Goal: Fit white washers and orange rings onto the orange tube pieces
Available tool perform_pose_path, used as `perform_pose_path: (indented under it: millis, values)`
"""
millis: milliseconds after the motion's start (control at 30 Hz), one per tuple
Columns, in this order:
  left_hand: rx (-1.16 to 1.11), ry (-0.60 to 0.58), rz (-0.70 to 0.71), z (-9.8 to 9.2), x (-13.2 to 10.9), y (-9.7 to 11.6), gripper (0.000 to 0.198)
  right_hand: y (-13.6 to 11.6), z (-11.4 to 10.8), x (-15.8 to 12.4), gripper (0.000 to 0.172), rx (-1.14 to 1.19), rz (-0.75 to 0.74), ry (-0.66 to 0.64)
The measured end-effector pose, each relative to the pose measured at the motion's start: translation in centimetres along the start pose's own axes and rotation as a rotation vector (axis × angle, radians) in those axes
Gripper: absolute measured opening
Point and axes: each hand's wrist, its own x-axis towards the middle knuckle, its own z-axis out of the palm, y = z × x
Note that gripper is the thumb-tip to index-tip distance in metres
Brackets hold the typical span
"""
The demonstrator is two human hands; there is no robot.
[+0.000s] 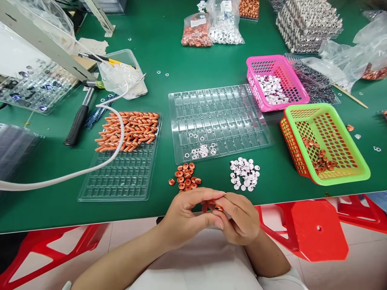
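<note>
1. The desk (163,52) runs past the view on both sides. Working farther in from its near edge, closer to the middle tray (223,114), should let a dropped part land safely.
2. To the right of the middle tray, the lime basket (363,171) holds copper parts; whatever lies beneath the top ones is hidden.
3. The hands meet on the near side of the middle tray. The right hand (242,219) pinches with thumb and forefinger; the left hand (187,219) curls against it, but its grasp is covered, so I cannot tell what it holds.
4. Between the middle tray and the left hand lie copper discs (188,182), the nearest partly behind that hand. Keeping the wrists low but off them would probably avoid scattering.
5. The copper piece (218,208) sits in the right fingertips, nearer than the middle tray. A light, steady pinch on its rim seems best; most of it is masked, and its fit with anything else is unreadable.
6. White rings (203,150) overlap on the middle tray's near part, too bunched to count.
</note>
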Motion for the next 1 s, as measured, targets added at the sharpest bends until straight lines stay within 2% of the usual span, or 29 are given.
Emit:
perform_pose_path:
  millis: [600, 833, 1000]
  values:
    - [-0.28, 0.074, -0.081, 0.46, -0.37, 0.0, 0.037, 0.1, 0.37, 0.02, 0.028, 0.03, -0.029, -0.036]
    - [-0.319, 0.092, -0.093, 0.37, -0.42, -0.05, 0.038, 0.58, 0.72, 0.11, 0.028, 0.057, -0.074, -0.022]
    - [-0.322, 0.11, -0.093, 0.35, -0.32, -0.03, 0.035, 0.77, 0.76, 0.15, 0.029, 0.037, -0.066, -0.06]
